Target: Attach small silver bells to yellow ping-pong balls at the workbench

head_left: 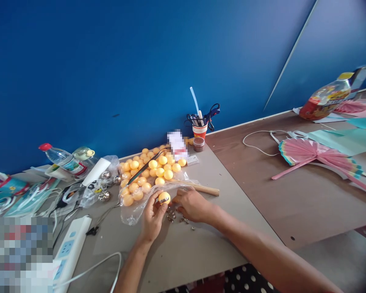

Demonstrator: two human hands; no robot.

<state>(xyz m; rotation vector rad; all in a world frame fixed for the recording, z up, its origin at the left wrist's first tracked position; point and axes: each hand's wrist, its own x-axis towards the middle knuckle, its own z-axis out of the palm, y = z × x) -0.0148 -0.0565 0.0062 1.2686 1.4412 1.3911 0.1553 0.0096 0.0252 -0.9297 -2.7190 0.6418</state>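
Note:
An orange ping-pong ball (164, 198) with a dark mark on its side is held between the thumb and fingers of my left hand (152, 217). Just to its right, my right hand (192, 203) is low over the table with curled fingers; whatever is in them, if anything, is hidden. Small shiny metal pieces (171, 215) lie scattered below and between both hands. Behind them, a clear plastic bag (131, 213) holds many more orange balls (168, 175). A dark, slim, long tool (144, 167) rests across the balls.
A wooden stick (205, 189) lies behind my right hand. Paper cups with pens and a glue gun (199, 129) stand by the wall. Leftward are silver balls (104, 196), a bottle (65, 162) and a power strip (73, 244). A pink fan (317, 156) lies rightward.

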